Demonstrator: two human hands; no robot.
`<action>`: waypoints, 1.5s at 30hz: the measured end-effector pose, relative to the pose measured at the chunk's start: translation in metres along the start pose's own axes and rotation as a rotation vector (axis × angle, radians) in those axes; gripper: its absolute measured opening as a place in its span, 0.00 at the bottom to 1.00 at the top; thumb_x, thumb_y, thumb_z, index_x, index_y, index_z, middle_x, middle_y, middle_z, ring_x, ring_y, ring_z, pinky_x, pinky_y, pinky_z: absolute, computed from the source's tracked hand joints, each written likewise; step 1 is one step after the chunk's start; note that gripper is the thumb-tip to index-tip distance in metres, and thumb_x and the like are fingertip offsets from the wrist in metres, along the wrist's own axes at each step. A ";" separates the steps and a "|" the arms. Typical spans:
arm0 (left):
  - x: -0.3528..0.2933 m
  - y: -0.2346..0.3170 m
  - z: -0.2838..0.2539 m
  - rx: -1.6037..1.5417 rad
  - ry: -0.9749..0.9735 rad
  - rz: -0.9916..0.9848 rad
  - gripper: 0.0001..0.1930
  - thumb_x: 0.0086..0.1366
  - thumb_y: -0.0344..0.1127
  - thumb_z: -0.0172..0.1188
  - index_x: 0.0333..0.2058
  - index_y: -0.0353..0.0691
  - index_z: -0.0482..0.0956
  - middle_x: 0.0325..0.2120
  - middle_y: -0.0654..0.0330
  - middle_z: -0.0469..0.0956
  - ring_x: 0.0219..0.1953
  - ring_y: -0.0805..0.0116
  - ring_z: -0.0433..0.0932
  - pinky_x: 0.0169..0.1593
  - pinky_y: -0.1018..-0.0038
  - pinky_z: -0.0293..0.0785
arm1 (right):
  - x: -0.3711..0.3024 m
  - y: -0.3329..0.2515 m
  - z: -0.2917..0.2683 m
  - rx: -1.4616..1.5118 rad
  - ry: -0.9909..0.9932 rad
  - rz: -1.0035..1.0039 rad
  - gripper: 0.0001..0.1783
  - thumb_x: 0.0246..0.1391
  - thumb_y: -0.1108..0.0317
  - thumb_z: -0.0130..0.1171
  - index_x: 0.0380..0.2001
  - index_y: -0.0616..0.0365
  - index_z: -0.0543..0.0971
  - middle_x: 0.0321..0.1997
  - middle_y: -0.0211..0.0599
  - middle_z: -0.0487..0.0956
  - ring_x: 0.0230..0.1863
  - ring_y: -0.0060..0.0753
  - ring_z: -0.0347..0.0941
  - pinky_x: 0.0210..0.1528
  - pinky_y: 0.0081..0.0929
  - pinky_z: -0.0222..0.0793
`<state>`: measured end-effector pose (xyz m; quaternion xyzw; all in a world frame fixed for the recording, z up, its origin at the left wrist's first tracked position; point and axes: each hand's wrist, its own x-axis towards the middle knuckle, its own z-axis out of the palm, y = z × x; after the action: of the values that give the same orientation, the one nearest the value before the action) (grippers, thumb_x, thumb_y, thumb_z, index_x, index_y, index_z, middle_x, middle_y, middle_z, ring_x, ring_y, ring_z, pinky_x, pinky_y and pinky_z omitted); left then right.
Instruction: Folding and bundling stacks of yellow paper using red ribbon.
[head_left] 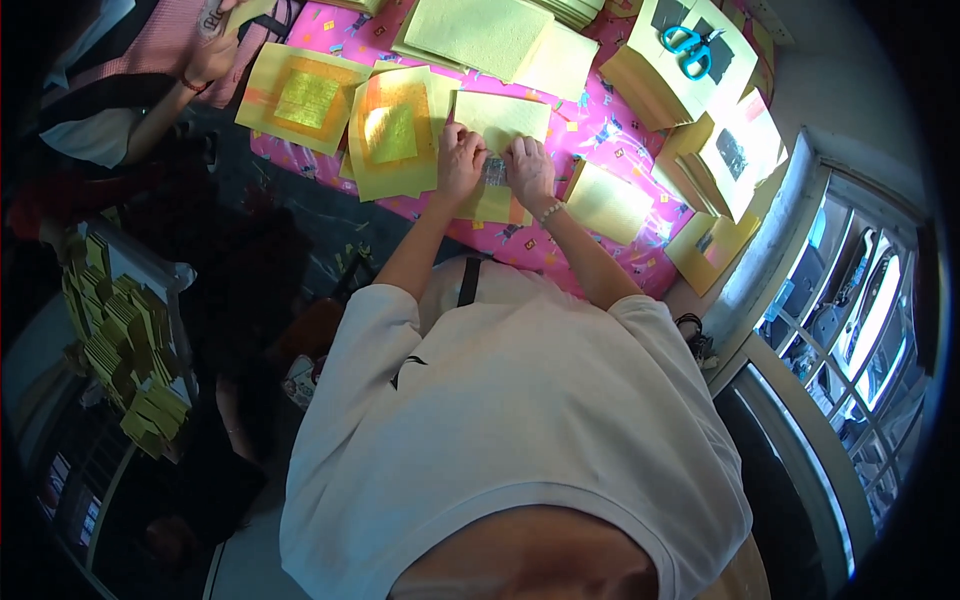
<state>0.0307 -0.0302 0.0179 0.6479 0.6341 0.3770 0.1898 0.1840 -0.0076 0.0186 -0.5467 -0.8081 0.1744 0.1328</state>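
Note:
My left hand (462,162) is closed, its fingers curled at the left side of a yellow paper sheet (500,118). My right hand (529,173) bends its fingers down onto the same sheet at its right side, with a beaded bracelet at the wrist. Between the two hands shows a patch of silver foil (495,172), partly covered by the fingers. To the left lie overlapping yellow papers (392,175) with orange borders and shiny gold squares. Right of my hands is a small stack of plain yellow paper (608,203).
A pink patterned cloth (585,130) covers the table. Blue-handled scissors (688,52) lie on a tall paper stack (640,85) at the far right. More paper piles (480,35) stand at the back. Another person's hand (212,58) holds paper at the far left. A barred window (850,300) is at right.

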 end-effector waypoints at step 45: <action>0.003 -0.037 0.011 -0.423 -0.029 -0.996 0.22 0.55 0.41 0.63 0.39 0.29 0.69 0.28 0.54 0.76 0.34 0.60 0.78 0.37 0.69 0.75 | 0.013 -0.007 -0.011 -0.394 -0.099 -0.340 0.17 0.50 0.51 0.56 0.34 0.52 0.71 0.34 0.32 0.68 0.36 0.33 0.69 0.38 0.33 0.65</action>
<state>0.0137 -0.0198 -0.0152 0.2219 0.7722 0.3517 0.4804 0.1782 0.0037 0.0320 -0.4094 -0.9122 0.0155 0.0114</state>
